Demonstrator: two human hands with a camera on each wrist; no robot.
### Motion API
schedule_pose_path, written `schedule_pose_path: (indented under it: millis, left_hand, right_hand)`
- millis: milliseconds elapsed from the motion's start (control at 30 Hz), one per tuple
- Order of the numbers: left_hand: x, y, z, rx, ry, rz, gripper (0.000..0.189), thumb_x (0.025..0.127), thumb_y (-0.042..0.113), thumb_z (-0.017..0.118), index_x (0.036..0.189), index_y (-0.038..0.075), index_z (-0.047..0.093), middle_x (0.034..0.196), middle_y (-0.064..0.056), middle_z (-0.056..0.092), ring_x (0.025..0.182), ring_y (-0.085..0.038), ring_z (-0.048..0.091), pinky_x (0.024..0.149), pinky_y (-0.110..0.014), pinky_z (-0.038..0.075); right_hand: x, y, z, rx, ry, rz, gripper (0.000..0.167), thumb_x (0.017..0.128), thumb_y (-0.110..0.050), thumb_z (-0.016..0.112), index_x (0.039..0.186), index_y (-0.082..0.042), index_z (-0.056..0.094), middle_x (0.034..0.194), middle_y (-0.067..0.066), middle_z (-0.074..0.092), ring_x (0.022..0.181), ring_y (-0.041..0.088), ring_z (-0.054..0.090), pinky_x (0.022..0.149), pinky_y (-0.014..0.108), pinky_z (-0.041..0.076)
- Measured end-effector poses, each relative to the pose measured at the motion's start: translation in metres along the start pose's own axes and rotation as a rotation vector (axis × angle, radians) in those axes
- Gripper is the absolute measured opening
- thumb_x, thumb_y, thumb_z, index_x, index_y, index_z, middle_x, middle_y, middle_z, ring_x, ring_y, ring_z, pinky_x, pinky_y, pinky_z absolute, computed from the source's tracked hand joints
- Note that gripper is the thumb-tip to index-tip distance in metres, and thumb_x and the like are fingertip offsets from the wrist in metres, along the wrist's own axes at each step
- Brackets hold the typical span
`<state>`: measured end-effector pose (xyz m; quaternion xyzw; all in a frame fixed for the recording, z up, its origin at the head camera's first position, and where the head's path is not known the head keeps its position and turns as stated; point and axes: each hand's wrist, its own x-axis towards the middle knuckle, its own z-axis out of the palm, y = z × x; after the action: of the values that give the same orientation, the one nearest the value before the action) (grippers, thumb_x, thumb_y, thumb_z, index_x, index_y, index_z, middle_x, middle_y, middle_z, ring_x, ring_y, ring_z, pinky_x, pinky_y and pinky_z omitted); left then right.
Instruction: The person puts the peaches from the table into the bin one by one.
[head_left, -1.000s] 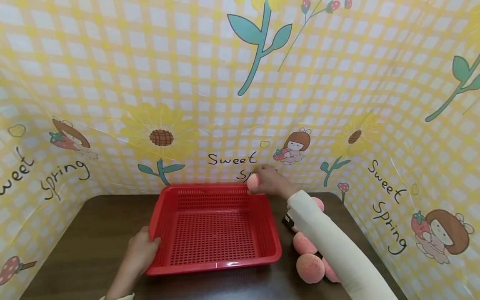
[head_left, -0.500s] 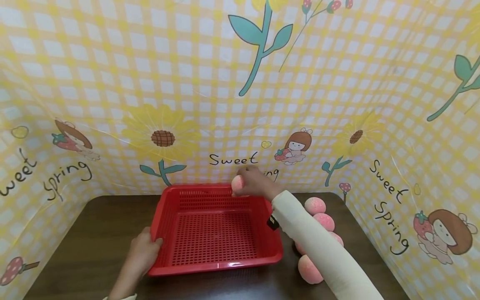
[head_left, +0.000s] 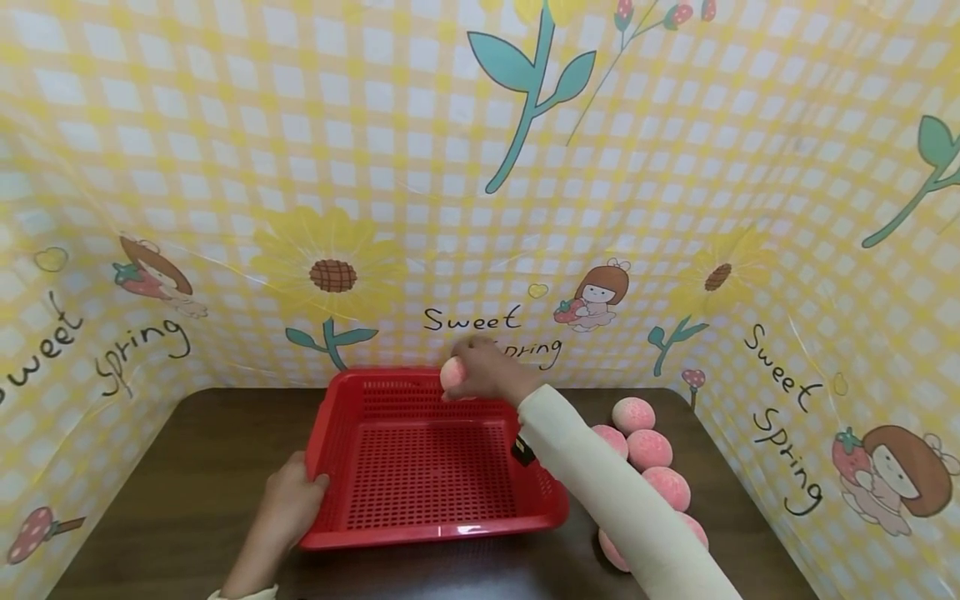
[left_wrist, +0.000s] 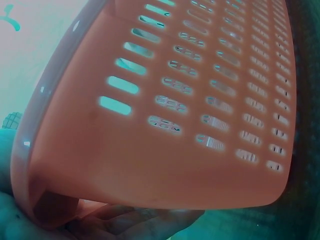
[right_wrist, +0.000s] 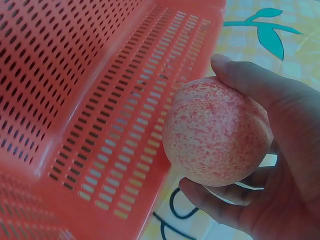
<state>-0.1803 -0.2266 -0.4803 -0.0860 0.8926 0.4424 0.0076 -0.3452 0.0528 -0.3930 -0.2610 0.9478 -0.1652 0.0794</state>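
A red plastic basket (head_left: 433,530) with slotted walls and floor stands on the table. My left hand (head_left: 291,500) grips its left rim, thumb over the edge; in the left wrist view the fingers (left_wrist: 145,225) reach under the rim, outside the wall. My right hand (head_left: 486,371) holds a pink, speckled peach (right_wrist: 215,132) between thumb and fingers, over the basket's far side. Several more peaches (head_left: 650,450) lie on the table to the right of the basket, some partly hidden behind the right sleeve (head_left: 600,475).
The dark wooden table (head_left: 202,467) ends at a yellow checked cloth (head_left: 420,208) that rises behind and on both sides. A black band with a yellow mark (head_left: 522,450) shows below the right wrist.
My right hand has carried the peach leftward along the basket's far rim, and the sleeve now uncovers more of the peaches on the table. My left hand keeps its grip on the basket.
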Motion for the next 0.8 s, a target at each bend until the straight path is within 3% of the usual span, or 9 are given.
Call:
schedule_pose_path:
  millis: [300, 533, 800]
  left_hand:
    - [0.001, 0.000, 0.002, 0.018, -0.004, -0.002, 0.040, 0.099, 0.006, 0.052, 0.129, -0.019, 0.046, 0.096, -0.027, 0.069, 0.079, -0.027, 0.069, 0.064, -0.037, 0.056]
    - [0.001, 0.001, 0.002, 0.019, -0.012, -0.020, 0.041, 0.098, 0.006, 0.051, 0.130, -0.019, 0.044, 0.096, -0.026, 0.068, 0.078, -0.024, 0.068, 0.064, -0.037, 0.056]
    - [0.001, 0.002, 0.001, 0.014, -0.026, -0.039, 0.041, 0.099, 0.006, 0.051, 0.131, -0.019, 0.043, 0.098, -0.028, 0.067, 0.078, -0.023, 0.068, 0.063, -0.036, 0.057]
  right_hand:
    - [0.009, -0.016, 0.015, -0.019, -0.005, -0.025, 0.073, 0.083, -0.051, 0.081, 0.143, -0.019, 0.056, 0.158, 0.010, 0.042, 0.147, 0.031, 0.037, 0.095, 0.045, 0.053]
    - [0.014, -0.030, 0.027, -0.054, -0.017, -0.050, 0.074, 0.084, -0.051, 0.081, 0.145, -0.018, 0.054, 0.155, 0.010, 0.045, 0.138, 0.028, 0.046, 0.090, 0.042, 0.054]
    - [0.023, -0.045, 0.041, -0.130, -0.041, -0.080, 0.084, 0.084, -0.055, 0.079, 0.151, -0.016, 0.047, 0.154, 0.011, 0.047, 0.142, 0.028, 0.044, 0.101, 0.041, 0.052]
